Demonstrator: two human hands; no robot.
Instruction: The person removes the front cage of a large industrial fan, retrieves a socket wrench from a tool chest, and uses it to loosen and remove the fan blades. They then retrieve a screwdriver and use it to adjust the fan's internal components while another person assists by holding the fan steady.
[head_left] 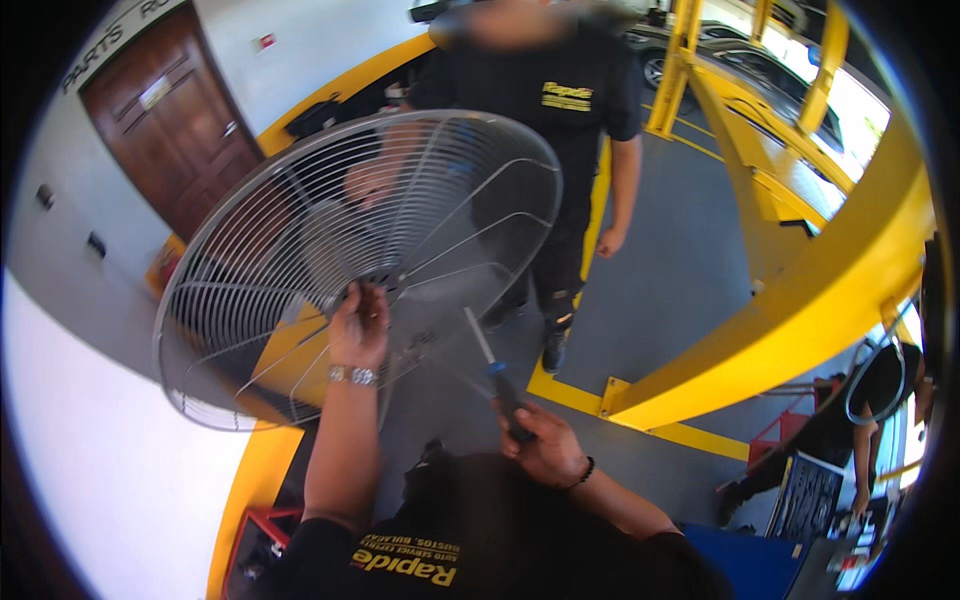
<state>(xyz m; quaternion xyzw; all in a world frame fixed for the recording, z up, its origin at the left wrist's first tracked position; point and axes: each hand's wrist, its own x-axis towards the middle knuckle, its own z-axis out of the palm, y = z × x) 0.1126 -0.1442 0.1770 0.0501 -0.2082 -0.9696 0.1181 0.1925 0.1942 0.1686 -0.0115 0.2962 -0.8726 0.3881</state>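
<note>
A large round fan (290, 250) with a wire cage and pale blades stands tilted in front of me. My left hand (360, 325), with a metal watch on the wrist, is raised to the dark hub (382, 282) at the cage's middle. Its fingers are curled; what lies in them is hidden. My right hand (548, 450), wearing a dark bracelet, is closed round the handle of a screwdriver (508, 398). The screwdriver has a dark handle with a blue collar. Its shaft points up and away, beside the cage's lower right and apart from the hub.
Facing me behind the fan is a person (560, 110) in a black shirt, one hand (372, 182) seen through the cage. A yellow lift post (790, 330) rises at the right. Beyond it are cars (760, 75). Another person (850, 430) is near a tool tray (808, 495); a brown door (170, 120) is far left.
</note>
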